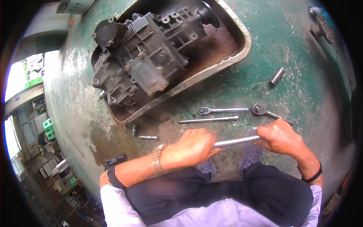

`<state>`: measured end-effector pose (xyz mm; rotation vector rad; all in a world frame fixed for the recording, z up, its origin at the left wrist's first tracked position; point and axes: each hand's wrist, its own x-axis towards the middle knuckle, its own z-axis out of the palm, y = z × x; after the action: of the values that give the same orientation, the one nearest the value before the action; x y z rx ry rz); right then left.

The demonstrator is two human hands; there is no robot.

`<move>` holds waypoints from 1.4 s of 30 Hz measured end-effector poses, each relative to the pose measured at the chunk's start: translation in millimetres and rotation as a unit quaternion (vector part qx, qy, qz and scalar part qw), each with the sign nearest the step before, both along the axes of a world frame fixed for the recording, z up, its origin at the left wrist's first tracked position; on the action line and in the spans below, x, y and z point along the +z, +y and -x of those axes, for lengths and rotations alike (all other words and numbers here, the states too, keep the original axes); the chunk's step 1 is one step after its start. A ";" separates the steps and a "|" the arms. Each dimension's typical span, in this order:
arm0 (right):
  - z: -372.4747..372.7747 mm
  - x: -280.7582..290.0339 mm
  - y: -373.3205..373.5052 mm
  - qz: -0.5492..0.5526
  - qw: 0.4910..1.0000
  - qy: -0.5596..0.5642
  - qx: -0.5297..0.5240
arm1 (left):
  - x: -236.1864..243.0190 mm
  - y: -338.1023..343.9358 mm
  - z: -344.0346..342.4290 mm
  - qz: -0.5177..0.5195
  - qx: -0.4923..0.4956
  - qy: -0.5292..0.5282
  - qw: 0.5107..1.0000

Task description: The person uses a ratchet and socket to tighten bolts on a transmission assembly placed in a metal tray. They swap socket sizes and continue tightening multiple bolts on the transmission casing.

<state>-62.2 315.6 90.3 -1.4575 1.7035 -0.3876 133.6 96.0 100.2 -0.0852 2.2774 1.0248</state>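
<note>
Both hands grip one long silver metal bar held level above my knees. My left hand, with a metal watch on its wrist, closes on the bar's left end. My right hand wraps the right end. Just beyond the bar, on the worn green bench top, lie a thin steel rod, a small ratchet wrench and a second ratchet handle. A grey gearbox housing rests tilted in a rusty metal tray at the far side.
A loose socket lies to the right of the tray. Two short bolts or bits lie near the tray's front corner. A vise is at the far right edge. My dark trousers and grey shoes are below the bar.
</note>
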 end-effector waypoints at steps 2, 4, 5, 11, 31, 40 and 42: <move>-0.1 1.7 -0.1 -0.017 1.000 -0.004 0.009 | 2.4 3.9 -2.9 0.025 0.003 0.038 0.999; -0.4 3.4 2.1 -0.010 1.000 0.011 0.009 | 1.3 5.1 -3.7 0.027 0.001 0.051 0.998; 0.0 4.3 3.7 -0.026 0.999 0.026 0.018 | 0.6 5.5 -3.9 0.025 0.002 0.050 0.998; 2.3 10.1 11.7 -0.002 0.999 0.040 0.019 | 1.0 7.6 -2.6 -0.008 0.008 0.059 0.998; 20.2 -99.0 -33.9 0.083 0.976 0.200 -0.027 | -26.8 -28.2 18.3 -0.076 0.230 0.003 0.970; 15.4 -107.5 -23.7 0.218 0.951 0.122 -0.183 | -16.9 -34.0 28.3 -0.198 0.312 0.088 0.925; 15.1 -103.6 5.5 0.164 0.952 0.127 -0.227 | -19.9 -35.5 29.7 -0.225 0.334 0.070 0.913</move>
<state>-77.4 321.1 -13.3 -1.3754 2.2763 -0.7899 103.9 60.5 80.3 -0.6465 2.1011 1.9387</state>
